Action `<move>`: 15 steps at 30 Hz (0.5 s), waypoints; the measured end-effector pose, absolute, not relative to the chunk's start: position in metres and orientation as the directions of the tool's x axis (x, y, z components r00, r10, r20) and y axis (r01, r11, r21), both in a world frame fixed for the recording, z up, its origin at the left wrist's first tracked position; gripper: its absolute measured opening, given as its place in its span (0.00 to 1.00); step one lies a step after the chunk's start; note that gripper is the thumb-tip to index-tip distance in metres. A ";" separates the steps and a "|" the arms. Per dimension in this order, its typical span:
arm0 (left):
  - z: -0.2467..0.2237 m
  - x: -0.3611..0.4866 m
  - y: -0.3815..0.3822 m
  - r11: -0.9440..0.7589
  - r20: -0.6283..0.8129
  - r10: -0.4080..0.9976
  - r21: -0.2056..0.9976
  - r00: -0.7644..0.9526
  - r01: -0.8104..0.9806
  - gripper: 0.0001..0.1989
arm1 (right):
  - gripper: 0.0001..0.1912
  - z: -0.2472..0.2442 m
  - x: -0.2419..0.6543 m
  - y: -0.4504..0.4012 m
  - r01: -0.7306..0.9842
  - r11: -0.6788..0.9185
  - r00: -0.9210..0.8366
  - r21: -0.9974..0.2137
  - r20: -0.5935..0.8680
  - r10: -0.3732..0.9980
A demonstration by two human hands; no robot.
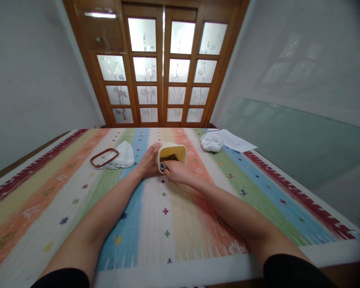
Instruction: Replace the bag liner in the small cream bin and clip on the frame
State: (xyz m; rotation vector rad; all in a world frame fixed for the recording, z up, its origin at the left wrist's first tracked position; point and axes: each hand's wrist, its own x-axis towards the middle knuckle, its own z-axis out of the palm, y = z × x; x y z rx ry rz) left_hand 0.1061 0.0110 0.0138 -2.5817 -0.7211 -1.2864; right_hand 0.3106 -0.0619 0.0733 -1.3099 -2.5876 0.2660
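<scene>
A small cream-yellow plastic bin (184, 151) lies tilted on the striped tablecloth, its mouth facing me. My left hand (150, 160) is wrapped round the bin's left side, the thumb on the far side hidden. My right hand (174, 170) reaches into the mouth at its lower left, fingers curled by the rim at a small dark patterned bit that I cannot make out. Something dark brown shows inside the bin. To the left, a reddish-brown rectangular ring (104, 158) rests partly on a white plastic bag (124, 156).
A crumpled white bag (211, 142) sits at the back right, beside printed paper sheets (235, 141). The striped tablecloth (156, 224) covers the table. Beyond the far edge stand wooden doors (163, 64) with frosted panes. A greenish glass panel (288, 140) leans along the right wall.
</scene>
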 end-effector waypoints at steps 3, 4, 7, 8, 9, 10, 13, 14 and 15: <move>0.010 0.101 0.016 -0.849 0.803 0.372 0.092 0.465 0.520 0.59 | 0.13 0.099 0.316 -0.076 0.736 0.650 -0.648 -0.191 0.079 0.757; 0.010 0.100 0.017 -0.844 0.805 0.381 0.102 0.455 0.526 0.58 | 0.13 0.107 0.317 -0.079 0.721 0.666 -0.669 -0.189 0.061 0.741; 0.011 0.100 0.013 -0.846 0.804 0.388 0.118 0.450 0.519 0.57 | 0.13 0.124 0.322 -0.087 0.703 0.680 -0.694 -0.207 0.004 0.720; 0.013 0.101 0.011 -0.852 0.803 0.383 0.116 0.457 0.510 0.58 | 0.14 0.126 0.323 -0.088 0.705 0.676 -0.694 -0.214 -0.012 0.720; 0.014 0.103 0.008 -0.860 0.801 0.374 0.110 0.468 0.499 0.59 | 0.14 0.126 0.324 -0.087 0.710 0.669 -0.690 -0.221 -0.024 0.724; 0.016 0.105 0.004 -0.867 0.798 0.364 0.102 0.480 0.488 0.60 | 0.14 0.123 0.324 -0.085 0.716 0.660 -0.683 -0.229 -0.033 0.730; 0.020 0.113 -0.005 -0.888 0.787 0.332 0.074 0.520 0.454 0.62 | 0.15 0.103 0.322 -0.072 0.731 0.628 -0.658 -0.266 -0.035 0.752; 0.021 0.116 -0.008 -0.893 0.782 0.323 0.066 0.533 0.445 0.62 | 0.16 0.095 0.321 -0.066 0.730 0.622 -0.655 -0.283 -0.028 0.755; 0.022 0.118 -0.010 -0.896 0.775 0.319 0.060 0.545 0.439 0.62 | 0.16 0.087 0.320 -0.060 0.719 0.628 -0.662 -0.296 -0.017 0.749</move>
